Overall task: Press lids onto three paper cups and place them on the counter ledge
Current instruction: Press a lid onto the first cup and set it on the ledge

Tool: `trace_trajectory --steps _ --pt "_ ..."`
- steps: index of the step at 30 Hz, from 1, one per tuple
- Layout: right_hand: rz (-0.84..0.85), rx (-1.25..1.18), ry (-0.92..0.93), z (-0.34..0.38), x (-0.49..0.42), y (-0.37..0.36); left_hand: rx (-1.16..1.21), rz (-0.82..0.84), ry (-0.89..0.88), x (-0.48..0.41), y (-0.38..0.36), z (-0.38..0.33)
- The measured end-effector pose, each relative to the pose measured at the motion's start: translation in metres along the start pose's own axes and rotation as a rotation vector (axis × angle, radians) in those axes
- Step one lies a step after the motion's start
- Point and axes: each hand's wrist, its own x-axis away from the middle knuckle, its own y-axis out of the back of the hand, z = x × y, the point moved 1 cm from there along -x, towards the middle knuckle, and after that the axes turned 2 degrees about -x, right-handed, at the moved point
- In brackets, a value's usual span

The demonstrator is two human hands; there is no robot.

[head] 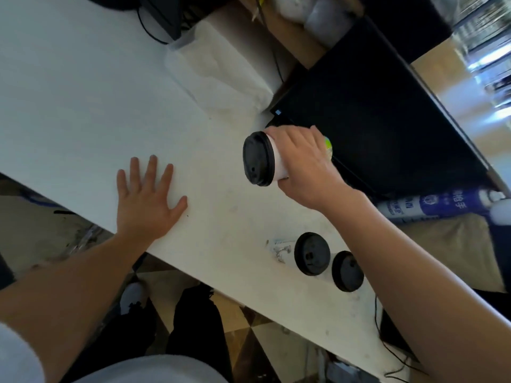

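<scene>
White counter (83,92) carries two lidded cups (312,257) near its right edge. Right hand (304,164) grips a third lidded cup (262,158); left hand (146,197) lies flat, fingers spread, holding nothing.

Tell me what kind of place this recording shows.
Probably a café or drinks-shop service counter. A white counter carries lidded paper cups, the right hand holds another lidded cup, and a dark monitor, perhaps a till screen, stands behind.
</scene>
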Motion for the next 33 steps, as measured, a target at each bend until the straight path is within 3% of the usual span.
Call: trace_trajectory --steps 8,13,21,33 --pt "-0.008 0.393 -0.045 0.007 -0.011 0.044 0.000 -0.003 0.009 0.000 0.000 -0.002" --pt "0.135 0.613 -0.132 0.032 -0.016 0.045 0.000 -0.014 0.006 0.001 0.001 -0.003" --pt "0.337 0.998 -0.143 0.059 -0.026 -0.018 0.001 -0.013 0.006 0.001 0.002 -0.003" --pt "0.386 1.062 -0.188 0.056 -0.016 -0.052 0.024 -0.024 -0.001 0.002 0.002 -0.003"
